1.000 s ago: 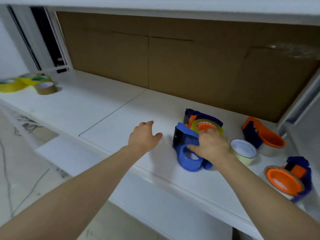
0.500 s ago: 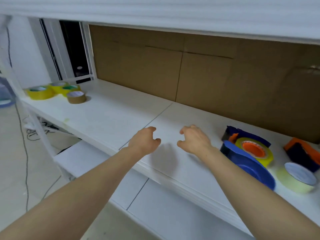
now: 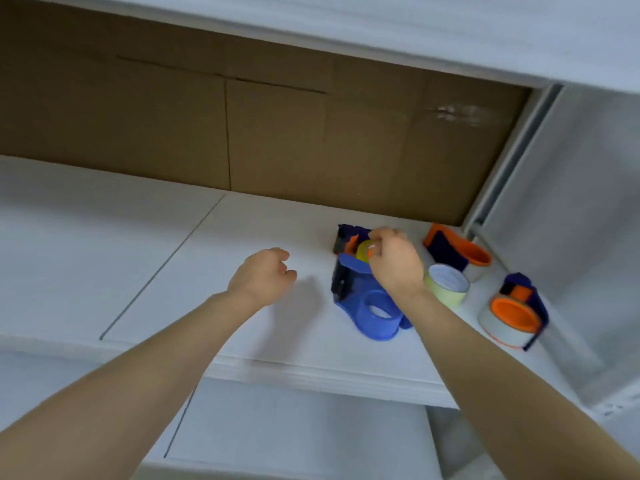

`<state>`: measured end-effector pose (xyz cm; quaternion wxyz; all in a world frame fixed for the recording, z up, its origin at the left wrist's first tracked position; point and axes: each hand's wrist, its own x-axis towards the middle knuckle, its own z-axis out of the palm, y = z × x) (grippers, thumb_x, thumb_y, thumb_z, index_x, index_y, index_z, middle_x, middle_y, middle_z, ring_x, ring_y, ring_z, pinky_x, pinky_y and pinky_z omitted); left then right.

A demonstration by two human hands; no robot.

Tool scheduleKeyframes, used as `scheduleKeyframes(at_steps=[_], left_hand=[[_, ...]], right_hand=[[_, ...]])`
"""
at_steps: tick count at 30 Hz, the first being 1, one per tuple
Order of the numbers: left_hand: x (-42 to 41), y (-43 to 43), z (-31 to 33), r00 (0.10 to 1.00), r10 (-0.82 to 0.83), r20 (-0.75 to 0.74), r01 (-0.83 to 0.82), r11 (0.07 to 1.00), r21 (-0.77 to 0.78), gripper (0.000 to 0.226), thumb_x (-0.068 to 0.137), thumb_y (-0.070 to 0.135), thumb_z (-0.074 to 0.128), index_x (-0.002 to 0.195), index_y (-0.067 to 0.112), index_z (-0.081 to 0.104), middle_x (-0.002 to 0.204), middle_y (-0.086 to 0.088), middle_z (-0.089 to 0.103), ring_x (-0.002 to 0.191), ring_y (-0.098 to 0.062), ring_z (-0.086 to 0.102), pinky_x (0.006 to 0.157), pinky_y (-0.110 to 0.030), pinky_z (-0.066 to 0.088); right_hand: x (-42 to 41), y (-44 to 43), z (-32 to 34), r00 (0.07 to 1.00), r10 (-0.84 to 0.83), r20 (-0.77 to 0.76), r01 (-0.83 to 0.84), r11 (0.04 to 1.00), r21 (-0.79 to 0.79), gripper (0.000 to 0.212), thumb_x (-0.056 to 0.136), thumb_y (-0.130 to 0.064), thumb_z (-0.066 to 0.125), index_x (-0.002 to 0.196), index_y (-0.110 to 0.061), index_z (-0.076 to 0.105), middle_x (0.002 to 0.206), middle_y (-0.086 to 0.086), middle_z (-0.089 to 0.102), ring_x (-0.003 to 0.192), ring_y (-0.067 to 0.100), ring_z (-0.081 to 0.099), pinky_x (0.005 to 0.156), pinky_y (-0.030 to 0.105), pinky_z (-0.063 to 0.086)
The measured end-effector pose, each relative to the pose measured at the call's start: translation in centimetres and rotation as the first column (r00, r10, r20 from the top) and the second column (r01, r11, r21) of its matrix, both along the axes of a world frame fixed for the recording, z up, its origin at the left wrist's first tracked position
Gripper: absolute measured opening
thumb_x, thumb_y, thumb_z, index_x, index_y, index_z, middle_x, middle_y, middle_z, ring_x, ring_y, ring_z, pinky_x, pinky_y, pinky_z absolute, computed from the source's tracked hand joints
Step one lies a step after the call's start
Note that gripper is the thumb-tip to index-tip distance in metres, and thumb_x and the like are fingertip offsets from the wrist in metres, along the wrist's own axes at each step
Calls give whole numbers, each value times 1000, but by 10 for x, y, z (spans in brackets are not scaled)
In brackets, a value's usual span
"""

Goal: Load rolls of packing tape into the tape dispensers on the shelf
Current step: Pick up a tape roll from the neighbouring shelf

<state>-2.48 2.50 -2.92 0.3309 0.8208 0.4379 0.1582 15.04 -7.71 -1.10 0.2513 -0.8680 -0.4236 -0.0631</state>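
A blue tape dispenser [image 3: 375, 315] lies on the white shelf [image 3: 166, 271], right of the middle. A yellow tape roll [image 3: 363, 251] on an orange hub sits at its far end, mostly hidden. My right hand [image 3: 394, 263] is on top of that roll, fingertips pinched at its rim. A dark blue dispenser part [image 3: 346, 233] lies just behind. My left hand [image 3: 263, 278] hovers over bare shelf to the left, fingers loosely curled, holding nothing. A loose pale roll [image 3: 446, 285] stands right of my right wrist.
An orange and dark blue dispenser [image 3: 460, 251] lies at the back right corner. Another dispenser with an orange hub and a white roll [image 3: 512, 318] sits near the right wall. A cardboard sheet [image 3: 277, 133] backs the shelf. An upper shelf [image 3: 381, 29] hangs overhead.
My right hand left the dispenser, swung left over the bare shelf, and has come back onto the yellow roll. The view swung left and back right. My left hand stayed hovering.
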Motion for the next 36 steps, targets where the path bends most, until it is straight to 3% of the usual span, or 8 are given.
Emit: scheduleKeyframes(at_steps=[5, 8, 10, 13, 17, 20, 26, 36], left_hand=[[54, -28, -4, 1000, -12, -8, 13, 999, 37, 49, 88, 25, 58, 134, 12, 48, 125, -6, 62, 118, -26, 55, 101, -34, 42], [76, -42, -4, 1000, -2, -5, 2, 998, 64, 47, 88, 25, 57, 132, 13, 49, 122, -5, 63, 116, -27, 55, 98, -34, 44], [85, -49, -3, 1000, -4, -22, 6, 995, 97, 42, 88, 23, 56, 129, 13, 52, 118, -7, 66, 113, -30, 57, 95, -35, 46], [88, -50, -1, 999, 22, -49, -16, 993, 114, 44, 88, 24, 56, 130, 13, 51, 121, -8, 64, 115, -29, 56, 96, -37, 45], [77, -38, 4, 996, 82, -42, -78, 992, 98, 51, 88, 27, 57, 136, 13, 45, 130, -6, 59, 118, -26, 54, 98, -37, 45], [56, -24, 8, 994, 109, -21, -107, 989, 101, 51, 88, 26, 57, 136, 13, 45, 128, -5, 59, 118, -27, 54, 99, -37, 45], [-32, 16, 13, 977, 211, -23, -208, 973, 102, 49, 87, 27, 59, 133, 12, 49, 123, -6, 63, 113, -27, 56, 97, -36, 46], [-312, 112, 16, 873, 488, -7, -481, 864, 148, 49, 88, 27, 55, 134, 13, 46, 125, -2, 60, 120, -22, 52, 97, -29, 40]], right_hand=[[66, -54, -22, 978, -210, -1, 200, 931, -306, 39, 88, -9, 48, 126, -6, 46, 132, 15, 43, 118, 34, 49, 89, 39, 45], [94, -71, -40, 965, -239, -106, 153, 846, -511, 46, 91, -21, 52, 134, -13, 39, 143, 9, 35, 128, 29, 42, 102, 38, 39], [106, -76, -41, 958, -223, -180, 91, 831, -548, 33, 95, -18, 45, 128, -16, 42, 132, 5, 42, 121, 22, 44, 105, 36, 35], [104, -78, -33, 986, -138, -90, 108, 953, -282, 22, 95, -12, 40, 113, -9, 52, 107, 12, 55, 98, 28, 55, 81, 35, 44], [72, -47, -9, 993, 91, 79, -82, 991, -110, 26, 94, -8, 41, 116, -6, 55, 111, 14, 62, 101, 34, 59, 76, 37, 45], [34, -12, 2, 968, 246, 41, -245, 969, -33, 26, 89, -1, 41, 111, -4, 55, 110, 17, 58, 96, 37, 58, 68, 38, 43], [-65, 55, 5, 894, 448, 26, -446, 893, -57, 33, 93, -5, 40, 125, -9, 49, 124, 17, 51, 107, 38, 54, 78, 38, 44], [-328, 209, -9, 714, 695, -80, -694, 718, 45, 34, 89, -2, 42, 117, -12, 58, 127, 10, 54, 110, 31, 54, 84, 33, 43]])
